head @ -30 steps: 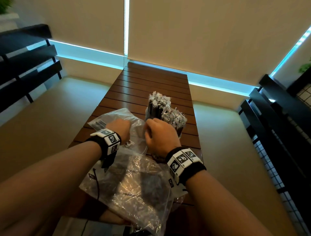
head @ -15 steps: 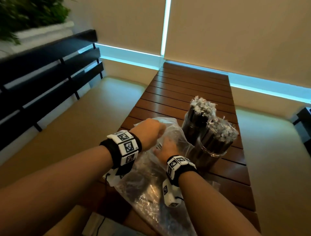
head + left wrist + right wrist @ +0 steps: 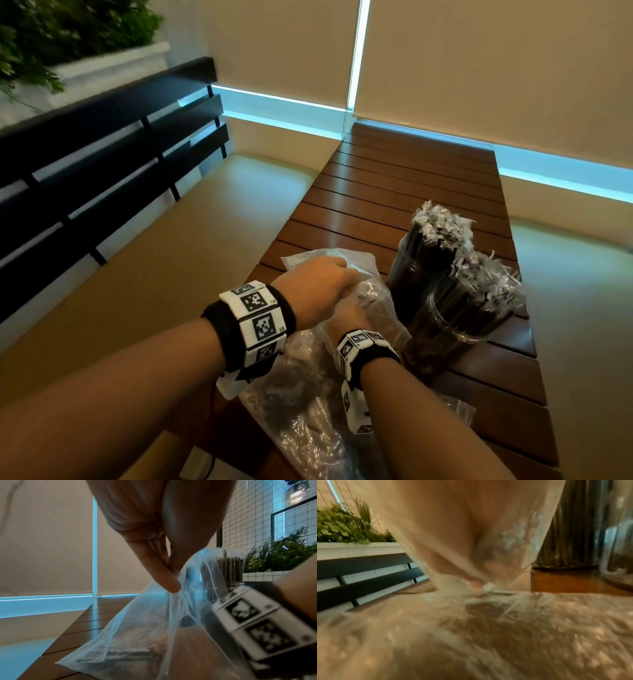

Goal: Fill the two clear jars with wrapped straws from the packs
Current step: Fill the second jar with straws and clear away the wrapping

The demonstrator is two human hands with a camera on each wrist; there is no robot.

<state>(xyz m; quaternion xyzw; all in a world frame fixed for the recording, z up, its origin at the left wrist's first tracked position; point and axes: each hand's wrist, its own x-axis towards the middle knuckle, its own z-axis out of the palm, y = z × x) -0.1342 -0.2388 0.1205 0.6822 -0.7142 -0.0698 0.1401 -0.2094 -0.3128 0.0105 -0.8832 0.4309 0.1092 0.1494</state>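
From the head camera, both jars are standing on the slatted table (image 3: 394,178) at about three o'clock of the hands; the far jar (image 3: 416,274) and the near jar (image 3: 455,329) are touching and packed with dark straws (image 3: 486,284), their crimped white wrapper tips bristling above the rims; the filling is looking all but done. The left hand (image 3: 318,284) is lifting the mouth of the bag (image 3: 301,404); the right hand (image 3: 349,317) is reaching inside it, fingers hidden.

From the left wrist, the left fingers (image 3: 169,581) are pinching the bag's film (image 3: 154,622), holding it open; few straws are showing inside.

From the right wrist, all is blurring through plastic; the right hand's grip I cannot tell; the jars are sitting at two o'clock.
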